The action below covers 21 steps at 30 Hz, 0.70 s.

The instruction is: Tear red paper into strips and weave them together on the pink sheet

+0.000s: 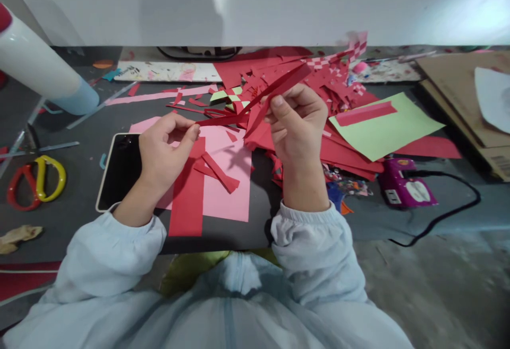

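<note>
Between my two raised hands stretches a red paper strip [274, 84], folded lengthwise in part. My left hand [161, 147] pinches its thin left end between thumb and finger. Toward the other end, my right hand [297, 120] is closed on the red paper with the thumb on top. Below the strip lie a pink sheet [227, 208], a wide red paper strip [186, 211] and a few narrow red pieces [223, 173]. Beside my left wrist, partly covered by it, rests a black-screened phone [117, 173].
Red and checkered paper scraps [326, 88] are heaped at the back. A green sheet [382, 131], purple box [408, 184] with black cord, and cardboard [458, 83] are on the right. Scissors [37, 181] and a white-and-blue bottle [43, 62] are at left.
</note>
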Each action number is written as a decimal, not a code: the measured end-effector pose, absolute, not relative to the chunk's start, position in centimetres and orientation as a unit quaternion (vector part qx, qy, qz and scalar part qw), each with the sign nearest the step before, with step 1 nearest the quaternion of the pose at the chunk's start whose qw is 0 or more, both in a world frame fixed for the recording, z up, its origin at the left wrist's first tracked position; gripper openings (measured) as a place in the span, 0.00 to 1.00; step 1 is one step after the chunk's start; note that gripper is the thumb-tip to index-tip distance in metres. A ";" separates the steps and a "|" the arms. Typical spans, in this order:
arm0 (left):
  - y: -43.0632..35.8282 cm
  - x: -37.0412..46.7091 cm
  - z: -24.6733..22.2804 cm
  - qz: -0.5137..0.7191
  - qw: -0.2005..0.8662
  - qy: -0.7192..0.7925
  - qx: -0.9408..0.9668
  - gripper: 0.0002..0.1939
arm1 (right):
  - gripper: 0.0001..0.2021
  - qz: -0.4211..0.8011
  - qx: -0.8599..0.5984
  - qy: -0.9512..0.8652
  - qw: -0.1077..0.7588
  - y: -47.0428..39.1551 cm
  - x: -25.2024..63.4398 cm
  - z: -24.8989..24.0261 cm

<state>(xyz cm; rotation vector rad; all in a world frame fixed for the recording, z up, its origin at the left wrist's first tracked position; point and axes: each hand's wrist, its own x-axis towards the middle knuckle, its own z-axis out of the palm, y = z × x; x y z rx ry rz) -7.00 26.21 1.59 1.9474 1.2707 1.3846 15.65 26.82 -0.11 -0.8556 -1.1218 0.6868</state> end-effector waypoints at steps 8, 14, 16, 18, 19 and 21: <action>26.1 -7.1 1.6 0.500 0.224 0.454 0.702 0.02 | 0.15 0.338 -0.354 -0.489 0.722 26.4 14.8 0.5; 26.0 -7.0 1.8 0.506 0.219 0.448 0.704 0.02 | 0.16 0.368 -0.384 -0.487 0.693 25.9 14.2 1.0; 26.0 -6.9 1.8 0.504 0.215 0.450 0.705 0.02 | 0.16 0.393 -0.394 -0.483 0.676 25.7 13.9 1.1; 25.9 -6.9 1.9 0.506 0.207 0.447 0.708 0.03 | 0.15 0.421 -0.407 -0.478 0.654 25.4 13.5 1.4; 25.9 -6.9 1.9 0.507 0.202 0.445 0.710 0.02 | 0.15 0.433 -0.414 -0.476 0.644 25.3 13.3 1.5; 25.9 -6.9 1.8 0.509 0.191 0.440 0.715 0.02 | 0.14 0.450 -0.432 -0.473 0.623 25.1 12.8 1.8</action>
